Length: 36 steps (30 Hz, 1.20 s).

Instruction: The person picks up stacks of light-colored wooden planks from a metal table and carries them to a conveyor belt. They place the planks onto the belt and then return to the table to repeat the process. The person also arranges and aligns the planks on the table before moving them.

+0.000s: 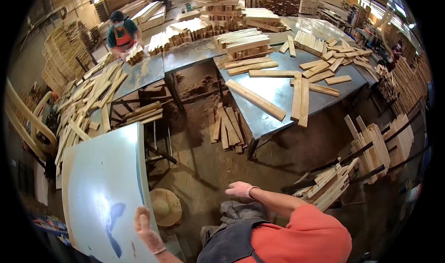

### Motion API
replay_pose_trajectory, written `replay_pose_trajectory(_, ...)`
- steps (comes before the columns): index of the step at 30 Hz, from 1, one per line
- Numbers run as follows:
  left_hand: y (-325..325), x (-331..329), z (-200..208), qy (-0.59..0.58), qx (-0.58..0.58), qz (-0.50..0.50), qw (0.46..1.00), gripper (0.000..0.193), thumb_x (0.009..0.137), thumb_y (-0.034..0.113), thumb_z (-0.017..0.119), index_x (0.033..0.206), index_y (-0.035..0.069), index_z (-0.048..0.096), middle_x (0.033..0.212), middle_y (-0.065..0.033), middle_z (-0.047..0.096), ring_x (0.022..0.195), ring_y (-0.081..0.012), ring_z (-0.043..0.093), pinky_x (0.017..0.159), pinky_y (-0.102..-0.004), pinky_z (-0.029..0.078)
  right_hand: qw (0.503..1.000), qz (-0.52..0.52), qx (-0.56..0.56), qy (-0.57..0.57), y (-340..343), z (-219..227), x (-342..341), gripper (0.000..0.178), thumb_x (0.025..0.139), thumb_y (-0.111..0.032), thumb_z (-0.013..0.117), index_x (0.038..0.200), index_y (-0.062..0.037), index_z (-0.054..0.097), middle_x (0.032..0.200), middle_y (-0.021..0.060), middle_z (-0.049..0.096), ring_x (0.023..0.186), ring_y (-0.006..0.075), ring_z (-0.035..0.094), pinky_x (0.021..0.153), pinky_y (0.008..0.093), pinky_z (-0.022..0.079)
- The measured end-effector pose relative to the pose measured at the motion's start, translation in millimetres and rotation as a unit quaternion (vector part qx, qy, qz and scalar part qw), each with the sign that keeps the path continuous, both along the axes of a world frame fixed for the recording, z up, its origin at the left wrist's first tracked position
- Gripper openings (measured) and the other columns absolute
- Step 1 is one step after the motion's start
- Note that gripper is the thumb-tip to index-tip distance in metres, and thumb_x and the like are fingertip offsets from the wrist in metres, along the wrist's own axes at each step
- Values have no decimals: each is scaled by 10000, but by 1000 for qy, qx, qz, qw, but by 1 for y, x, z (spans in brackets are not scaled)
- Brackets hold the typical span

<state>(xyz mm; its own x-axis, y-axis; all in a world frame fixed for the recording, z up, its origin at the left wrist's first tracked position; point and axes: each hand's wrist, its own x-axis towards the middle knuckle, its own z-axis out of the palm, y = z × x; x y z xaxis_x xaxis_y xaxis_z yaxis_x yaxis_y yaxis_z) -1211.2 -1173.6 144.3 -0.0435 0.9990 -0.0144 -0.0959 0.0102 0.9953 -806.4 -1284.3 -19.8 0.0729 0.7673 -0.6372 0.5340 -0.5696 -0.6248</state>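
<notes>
My left hand [147, 231], in a pale pink work glove with darker fingertips, is raised beside the right edge of a shiny grey metal table [88, 179]. Its fingers point up, loosely extended, and nothing shows in them. My right hand [241, 189], in a similar glove, hangs in front of my dark apron [232, 242] with its fingers stretched to the left, holding nothing visible. Between the hands, a round wooden stool top [165, 207] stands beside the metal table. A metal-topped bench [259, 117] ahead bears loose wooden boards [256, 99], out of reach of both hands.
Short boards [227, 128] lie on the dusty floor between the benches. Right of me, a dark metal rack [366, 172] holds more boards. A pile of strips [85, 105] covers the left bench. A co-worker in an orange apron [124, 38] handles wood at the far left.
</notes>
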Motion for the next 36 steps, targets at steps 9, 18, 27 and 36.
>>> replay_pose_trajectory(9, 81, 165, -51, -23, -162, -250, 955, 440, 1055, 172, 673, 1425, -64, 643, 1302, -171, 731, 1190, -280, 709, 1095, -404, 560, 967, 127, 146, -166, -147, -260, 148, 168, 983, -316, 583, 976, -163, 513, 723, 66, 536, 675, 267, 606, 572, 427, 438)
replay_pose_trajectory(18, 235, 221, -85, -12, -203, -282, 938, 487, 1053, 215, 679, 1462, -44, 625, 1304, -155, 739, 1153, -261, 719, 1041, -382, 550, 900, -373, -223, 31, -50, -197, 124, 459, 921, -435, 718, 1049, 6, 724, 1028, 201, 734, 966, 325, 711, 845, 468, 534)
replay_pose_trajectory(27, 454, 297, -61, 6, -199, -336, 921, 516, 1040, 207, 696, 1480, -47, 608, 1353, -125, 722, 1200, -207, 694, 1027, -335, 546, 979, -69, -126, -144, 144, -152, 176, 220, 943, -196, 650, 1084, -54, 742, 1034, 162, 767, 1008, 350, 724, 889, 467, 567)
replay_pose_trajectory(36, 556, 347, -77, -3, -212, -365, 907, 521, 1051, 250, 694, 1480, -34, 617, 1362, -141, 718, 1208, -235, 696, 1091, -373, 520, 953, -275, -49, -121, 363, -89, 238, 497, 917, -467, 630, 1110, -16, 705, 1176, 253, 728, 1129, 440, 686, 937, 508, 541)
